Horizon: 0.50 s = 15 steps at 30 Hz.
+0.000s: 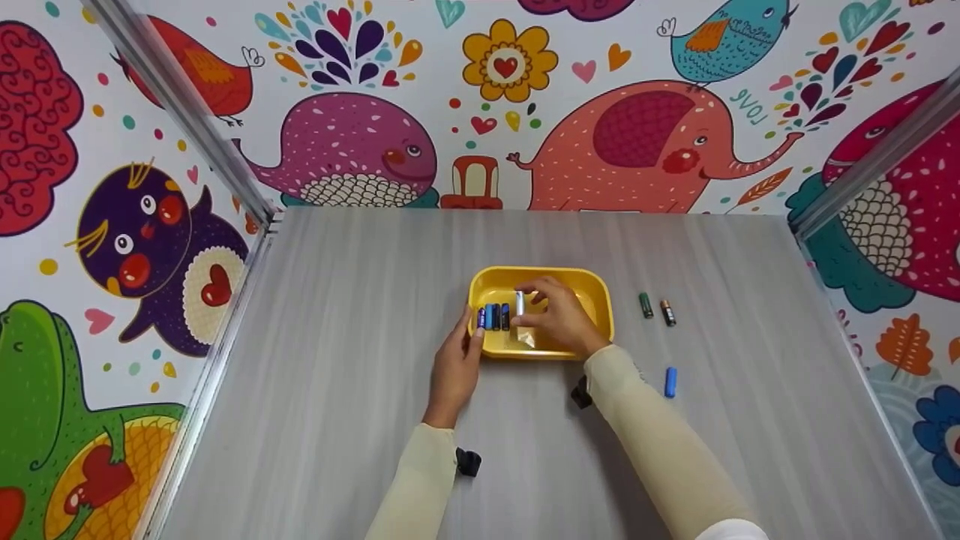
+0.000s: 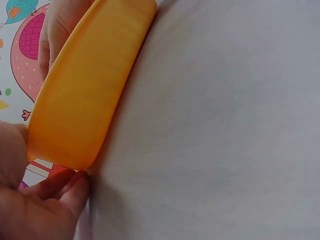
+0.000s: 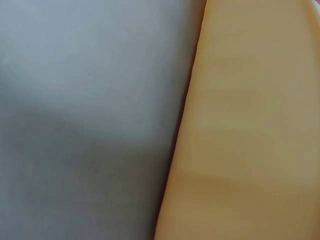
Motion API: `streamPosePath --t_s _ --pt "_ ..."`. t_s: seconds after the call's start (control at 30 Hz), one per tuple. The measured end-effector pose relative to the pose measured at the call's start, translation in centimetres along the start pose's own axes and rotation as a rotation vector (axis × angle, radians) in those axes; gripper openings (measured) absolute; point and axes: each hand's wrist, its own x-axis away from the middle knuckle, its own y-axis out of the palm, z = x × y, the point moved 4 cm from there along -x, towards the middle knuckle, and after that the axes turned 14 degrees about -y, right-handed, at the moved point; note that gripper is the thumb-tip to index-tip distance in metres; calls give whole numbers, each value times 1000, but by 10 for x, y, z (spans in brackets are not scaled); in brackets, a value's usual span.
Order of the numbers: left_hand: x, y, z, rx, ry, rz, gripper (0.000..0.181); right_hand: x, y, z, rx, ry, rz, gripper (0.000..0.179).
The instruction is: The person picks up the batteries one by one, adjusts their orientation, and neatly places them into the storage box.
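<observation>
A yellow plastic tray (image 1: 600, 330) sits on the table, its near side wall also in the left wrist view (image 2: 85, 90) and right wrist view (image 3: 245, 125). My left hand (image 1: 454, 367) holds its left end, thumb at the rim and fingers (image 2: 75, 192) against the outside of the wall. Several blue and purple batteries (image 1: 493, 316) stand side by side in the tray's left part. Beside that row, my right hand (image 1: 559, 315) pinches a white battery (image 1: 520, 303) between thumb and fingers. The right wrist view does not show the right hand.
Right of the tray lie a green battery (image 1: 646, 305) and a black-and-copper battery (image 1: 667, 313). Nearer, by the right sleeve, is a blue battery (image 1: 670, 382). Patterned panels with metal edge rails (image 1: 195, 112) bound the grey table (image 1: 337, 337) at the back and sides.
</observation>
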Motion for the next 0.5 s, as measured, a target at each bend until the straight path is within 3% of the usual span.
streamPosePath --t_s 0.5 --pt "1 -1 1 -1 22 14 58 -14 14 19 33 7 -35 53"
